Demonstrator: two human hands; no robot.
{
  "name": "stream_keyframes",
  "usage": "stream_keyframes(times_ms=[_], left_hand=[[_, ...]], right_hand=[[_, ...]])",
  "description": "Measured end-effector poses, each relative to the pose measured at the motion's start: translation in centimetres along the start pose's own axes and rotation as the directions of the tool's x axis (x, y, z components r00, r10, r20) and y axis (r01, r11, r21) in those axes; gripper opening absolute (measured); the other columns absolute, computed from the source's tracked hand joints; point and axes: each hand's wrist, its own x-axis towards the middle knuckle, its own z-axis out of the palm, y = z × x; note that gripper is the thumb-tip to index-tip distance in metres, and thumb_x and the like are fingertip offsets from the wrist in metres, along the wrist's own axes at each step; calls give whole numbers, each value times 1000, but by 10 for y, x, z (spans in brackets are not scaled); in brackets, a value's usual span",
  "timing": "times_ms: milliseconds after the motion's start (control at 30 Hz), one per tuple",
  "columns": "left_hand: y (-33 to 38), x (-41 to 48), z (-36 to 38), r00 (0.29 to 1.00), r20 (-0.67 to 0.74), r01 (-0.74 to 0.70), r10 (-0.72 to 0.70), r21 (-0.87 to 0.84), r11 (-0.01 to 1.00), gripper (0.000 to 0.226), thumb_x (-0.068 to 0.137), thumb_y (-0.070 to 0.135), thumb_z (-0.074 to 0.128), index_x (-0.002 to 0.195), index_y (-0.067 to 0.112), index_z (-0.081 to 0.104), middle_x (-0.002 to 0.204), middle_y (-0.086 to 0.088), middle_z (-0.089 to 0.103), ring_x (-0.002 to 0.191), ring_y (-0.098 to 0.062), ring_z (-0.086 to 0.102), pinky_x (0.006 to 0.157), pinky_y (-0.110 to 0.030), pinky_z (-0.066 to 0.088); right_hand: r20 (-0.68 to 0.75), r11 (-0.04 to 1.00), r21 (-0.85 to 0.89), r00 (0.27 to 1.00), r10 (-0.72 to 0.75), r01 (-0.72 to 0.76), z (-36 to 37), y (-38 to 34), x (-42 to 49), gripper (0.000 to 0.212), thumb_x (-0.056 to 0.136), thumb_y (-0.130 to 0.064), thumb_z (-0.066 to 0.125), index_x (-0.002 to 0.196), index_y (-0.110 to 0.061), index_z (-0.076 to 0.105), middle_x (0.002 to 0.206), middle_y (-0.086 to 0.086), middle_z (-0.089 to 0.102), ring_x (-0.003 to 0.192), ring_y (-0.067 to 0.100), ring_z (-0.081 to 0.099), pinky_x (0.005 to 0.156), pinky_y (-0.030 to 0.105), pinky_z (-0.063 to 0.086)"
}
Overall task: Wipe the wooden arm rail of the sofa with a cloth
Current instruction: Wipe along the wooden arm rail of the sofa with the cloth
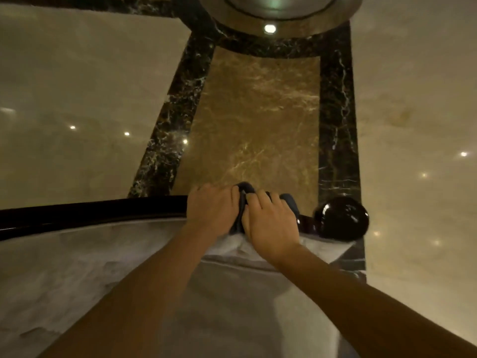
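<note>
Both bare forearms reach forward over grey velvet sofa upholstery (77,267). Left hand (210,210) and right hand (271,223) side by side, touching, fingers (260,200) curled down, clamped on dark blue-grey cloth (244,192). Cloth bunched over dark glossy wooden arm rail (90,210), near its right end, just beside round ball finial (340,218). Rail runs left from hands. Beyond: polished marble floor (258,112), black veined border strips, ceiling-light reflections. Far top: round metal base (278,19).

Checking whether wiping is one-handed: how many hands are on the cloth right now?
2. The left hand presses the dark cloth on the wooden rail; the right hand grips it beside, nearer the round knob.
</note>
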Motion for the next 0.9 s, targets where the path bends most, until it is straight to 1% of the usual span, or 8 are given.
stream_keyframes(times_ms=[167,267,400,500,600,733,833,900], left_hand=[[42,12,-10,996,58,69,-73,83,994,30,95,29,37,77,21,59,66,1,62,63,-25,59,61,-36,32],[63,30,-15,976,115,179,-185,59,982,25,92,25,37,75,19,55,58,1,44,58,-21,46,65,-36,35],[103,38,-18,972,235,-29,5,96,995,21,91,19,38,82,18,57,62,0,43,55,-19,42,64,-37,37],[117,45,-14,980,173,-110,99,57,992,22,89,18,39,69,19,48,57,0,38,47,-18,34,50,-31,29],[113,47,-7,990,71,-130,123,111,985,35,85,13,46,54,16,31,47,0,34,39,-17,28,44,-24,24],[117,34,-2,985,98,-159,145,152,975,33,85,15,53,55,14,41,44,0,33,35,-17,28,42,-24,25],[118,39,-2,974,127,-210,189,180,961,17,87,15,49,70,13,50,51,-2,39,39,-19,30,44,-28,32],[118,42,-2,976,101,-211,195,184,960,18,88,14,44,73,15,53,52,-1,40,41,-19,31,45,-29,32]], right_hand=[[73,995,-90,996,-42,49,-3,45,-18,37,96,-31,41,122,-12,59,119,11,64,108,34,57,91,47,49],[47,985,-167,999,-26,33,-5,89,-36,44,91,-33,46,128,-12,59,137,15,58,130,40,49,108,54,41],[39,994,-102,999,-35,39,-1,135,-45,48,95,-35,40,139,-17,48,153,13,42,148,38,24,121,56,20],[-65,981,-35,980,189,-191,-1,158,-17,52,95,-41,38,138,-15,50,149,15,46,148,39,23,121,57,18],[-102,884,101,879,466,-457,5,172,-28,58,98,-45,32,143,-11,44,150,18,44,148,41,21,120,59,16],[-40,870,64,870,492,-489,24,138,-82,66,100,-55,23,156,-22,15,162,19,23,151,43,5,122,55,3],[-6,957,-7,957,290,-290,13,147,-36,64,98,-58,26,153,-25,30,156,18,36,146,47,19,119,57,8],[60,953,65,955,292,-296,3,165,-2,58,98,-56,31,142,-22,47,142,17,51,132,44,41,112,53,31]])
